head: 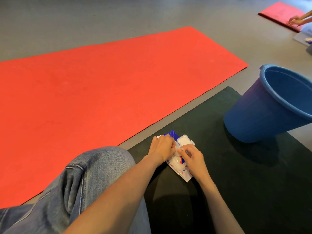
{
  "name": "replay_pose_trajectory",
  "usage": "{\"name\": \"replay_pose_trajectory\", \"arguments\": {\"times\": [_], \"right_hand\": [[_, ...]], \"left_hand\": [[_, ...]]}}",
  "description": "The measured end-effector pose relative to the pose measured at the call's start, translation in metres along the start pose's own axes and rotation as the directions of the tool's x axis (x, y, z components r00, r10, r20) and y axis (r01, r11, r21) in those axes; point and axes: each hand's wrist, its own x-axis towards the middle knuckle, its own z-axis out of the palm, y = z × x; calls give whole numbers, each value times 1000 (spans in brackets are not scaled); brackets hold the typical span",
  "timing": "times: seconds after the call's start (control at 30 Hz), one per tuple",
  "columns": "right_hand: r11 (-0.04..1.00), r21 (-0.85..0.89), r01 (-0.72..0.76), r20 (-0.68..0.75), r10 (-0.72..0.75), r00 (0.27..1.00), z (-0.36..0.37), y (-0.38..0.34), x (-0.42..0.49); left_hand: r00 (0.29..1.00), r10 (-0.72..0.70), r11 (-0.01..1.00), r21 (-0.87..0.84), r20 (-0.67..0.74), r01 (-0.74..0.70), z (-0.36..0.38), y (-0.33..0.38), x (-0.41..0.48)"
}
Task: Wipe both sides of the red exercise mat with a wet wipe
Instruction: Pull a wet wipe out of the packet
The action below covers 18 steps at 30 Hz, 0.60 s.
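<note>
The grey floor [84, 19] carries the red exercise mat [104, 92], unrolled flat and running from the left edge to the upper right, well apart from both hands. It looks thin, soft and floppy but light. To turn it for the second side, a long edge or a corner seems the best hold, folding it over rather than lifting it whole. Just beside it lies a black mat [236, 174], on which a blue bucket [263, 115] stands at the far right. Nearer, on the same black mat, sits the wet-wipe pack [179, 168], its lid [185, 141] flipped open. The left hand [161, 146] grips the pack's far end with curled fingers, steadying it. The right hand [192, 157] pinches what looks like a wet wipe [178, 152] at the opening: limp, damp, easily torn.
</note>
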Motion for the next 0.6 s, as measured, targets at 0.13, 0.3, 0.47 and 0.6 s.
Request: {"name": "replay_pose_trajectory", "arguments": {"times": [0.13,0.3,0.47,0.6], "right_hand": [[998,-4,-59,-57,59,997,1,4,1],[992,-42,-115,-75,112,991,2,6,3],[995,-37,-90,-82,87,993,1,3,1],[997,1,-75,-61,75,995,-3,-1,-1]], "left_hand": [[1000,-2,995,103,-11,3,-1,-1,-2],[999,-44,987,154,0,43,-2,-1,-2],[1000,-16,989,150,-15,18,-4,1,-5],[978,189,977,114,-87,-178,-9,5,-8]]}}
